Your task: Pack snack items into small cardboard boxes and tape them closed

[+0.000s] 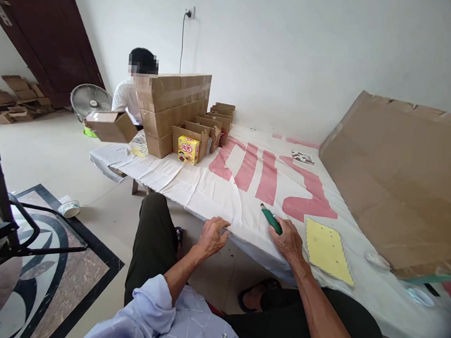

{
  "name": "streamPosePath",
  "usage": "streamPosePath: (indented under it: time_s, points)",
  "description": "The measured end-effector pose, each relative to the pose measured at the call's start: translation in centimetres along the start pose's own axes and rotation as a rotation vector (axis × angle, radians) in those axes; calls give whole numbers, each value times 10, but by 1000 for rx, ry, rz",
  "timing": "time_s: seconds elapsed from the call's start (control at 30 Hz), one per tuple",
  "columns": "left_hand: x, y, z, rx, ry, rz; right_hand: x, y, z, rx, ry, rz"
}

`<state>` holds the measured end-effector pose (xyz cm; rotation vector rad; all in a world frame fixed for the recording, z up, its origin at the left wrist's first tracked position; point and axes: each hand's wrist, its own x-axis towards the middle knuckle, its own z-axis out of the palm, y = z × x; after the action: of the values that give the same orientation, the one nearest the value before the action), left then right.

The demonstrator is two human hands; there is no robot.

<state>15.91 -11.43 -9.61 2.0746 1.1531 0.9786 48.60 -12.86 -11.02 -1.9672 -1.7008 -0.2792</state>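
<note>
My right hand (288, 239) rests on the cloth near the table's front edge, fingers closed around a green box cutter (271, 219). The cutter's tip points away from me and to the left. Just right of that hand lies a flat yellow card (328, 250) with a wavy edge and small dots. At the table's edge hovers my left hand (213, 236), its fingers loosely bent and apart, holding nothing. Whether its fingertips touch the cloth I cannot tell.
Sealed cartons (171, 108) are stacked at the back left, beside open cartons (213, 127) and a yellow printed box (188, 150). A large brown cardboard box (405, 187) stands on the right. Across the table sits a person (126, 97) near a tilted carton (110, 126).
</note>
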Motion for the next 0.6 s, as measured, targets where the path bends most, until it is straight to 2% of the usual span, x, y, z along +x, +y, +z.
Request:
streamPosePath:
  time_s: [0.2, 0.43, 0.53, 0.6]
  points:
    - [2, 11, -4, -260, -8, -119, 0, 4, 5, 10, 11, 0]
    - [-1, 20, -7, -337, -84, -167, -1, 5, 6, 24, 2, 5]
    - [-1, 27, -14, -449, -171, -192, -3, 0, 2, 29, -7, 19]
    - [-1, 41, -28, -576, -272, -145, -5, -2, 0, 38, -8, 28]
